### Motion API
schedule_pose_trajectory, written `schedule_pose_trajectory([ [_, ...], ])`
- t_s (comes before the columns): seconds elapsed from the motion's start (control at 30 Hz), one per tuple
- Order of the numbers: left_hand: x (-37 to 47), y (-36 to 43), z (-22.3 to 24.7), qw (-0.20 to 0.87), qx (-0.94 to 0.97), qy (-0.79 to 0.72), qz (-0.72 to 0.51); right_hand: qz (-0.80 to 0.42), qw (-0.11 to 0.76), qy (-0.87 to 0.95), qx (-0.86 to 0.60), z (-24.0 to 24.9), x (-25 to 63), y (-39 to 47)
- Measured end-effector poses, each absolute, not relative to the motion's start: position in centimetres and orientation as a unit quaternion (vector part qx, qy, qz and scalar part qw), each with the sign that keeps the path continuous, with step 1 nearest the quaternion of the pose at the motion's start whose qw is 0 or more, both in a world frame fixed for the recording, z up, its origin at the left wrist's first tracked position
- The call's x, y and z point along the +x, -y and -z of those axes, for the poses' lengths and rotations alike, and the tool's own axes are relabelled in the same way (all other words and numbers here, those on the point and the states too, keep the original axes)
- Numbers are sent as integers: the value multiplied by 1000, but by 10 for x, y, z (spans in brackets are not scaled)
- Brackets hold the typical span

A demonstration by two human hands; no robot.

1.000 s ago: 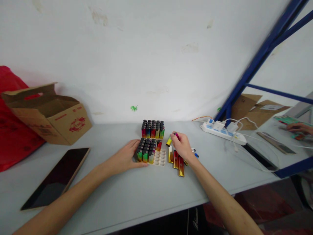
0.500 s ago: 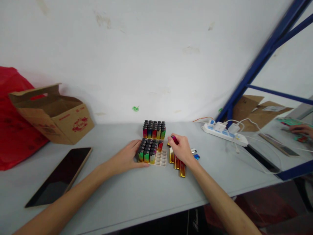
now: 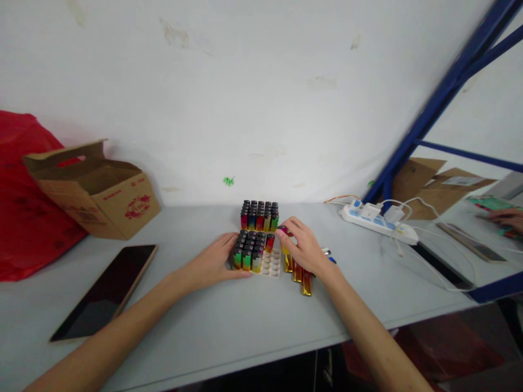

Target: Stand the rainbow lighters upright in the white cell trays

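A pale molded tray [image 3: 273, 268] holds several upright lighters [image 3: 247, 253] with black tops and shiny colored bodies. Bare pockets show on its right side. My left hand [image 3: 216, 257] grips the tray's left side, with the thumb along the front edge and the fingers behind. Just right of the tray, my right hand [image 3: 303, 247] pinches a pink and yellow lighter [image 3: 285, 248], held upright between thumb and fingers. Beneath that hand lie several loose gold and red lighters [image 3: 301, 276], partly hidden by it. Behind the tray stands another block of upright lighters [image 3: 260, 219].
At the left are a tablet [image 3: 107, 291], an open cardboard box [image 3: 122, 209] and a red bag [image 3: 28, 207]. A power strip [image 3: 378, 223] with white cables lies at the right by a blue metal frame [image 3: 425, 114]. Another person's hand [image 3: 509, 218] shows at far right.
My right hand has turned the lighter upright and brought it slightly left, closer to the tray. My left hand stays at the tray. The whole view has shifted slightly.
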State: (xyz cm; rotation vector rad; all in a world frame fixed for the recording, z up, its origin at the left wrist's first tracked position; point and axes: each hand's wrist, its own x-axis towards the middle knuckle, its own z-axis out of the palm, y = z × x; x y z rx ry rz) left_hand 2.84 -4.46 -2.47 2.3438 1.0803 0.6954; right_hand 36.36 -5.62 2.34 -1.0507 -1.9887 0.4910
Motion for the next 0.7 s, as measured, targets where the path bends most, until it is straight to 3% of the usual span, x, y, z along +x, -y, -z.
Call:
schedule_pose_trajectory([
  [0.13,28,44,26,231,852,-400,-245,-246,342,807,-414,-23,369,55],
  [0.33,28,46,26,235,853,-398,-242,-296,327,797,-412,-17,373,53],
  [0.57,29,47,23,229,856,-393,-245,-209,287,835,-422,-5,366,47],
  [0.7,29,46,23,225,856,-398,-243,-224,267,841,-414,-5,366,47],
])
